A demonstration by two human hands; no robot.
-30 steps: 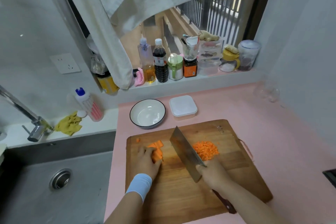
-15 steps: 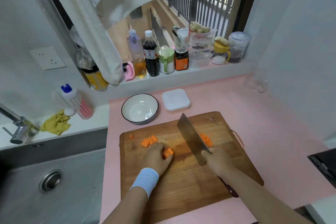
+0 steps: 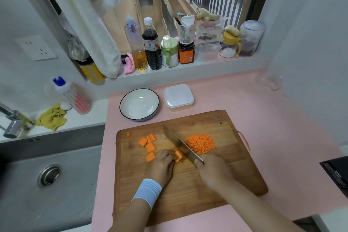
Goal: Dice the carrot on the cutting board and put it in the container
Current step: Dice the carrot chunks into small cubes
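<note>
A wooden cutting board (image 3: 188, 190) lies on the pink counter. On it, a heap of diced carrot (image 3: 200, 143) sits to the right of the cleaver (image 3: 180, 145). Several larger carrot chunks (image 3: 148, 144) lie to the left. My left hand (image 3: 162, 165) grips one carrot piece (image 3: 178, 155) right against the blade. My right hand (image 3: 212, 173) grips the cleaver's handle, which it hides. A white square lidded container (image 3: 178, 97) and a white bowl (image 3: 139, 104) stand behind the board.
A steel sink (image 3: 49, 179) with a tap (image 3: 13, 122) lies to the left. A yellow cloth (image 3: 51, 118) and a dish soap bottle (image 3: 72, 96) rest beside it. Bottles and jars (image 3: 169, 51) line the window sill. A black appliance edge (image 3: 337, 175) sits at right.
My left hand has brought one carrot piece from the chunks to the blade. The cleaver stayed between the chunks and the diced heap. The camera view shifted downward.
</note>
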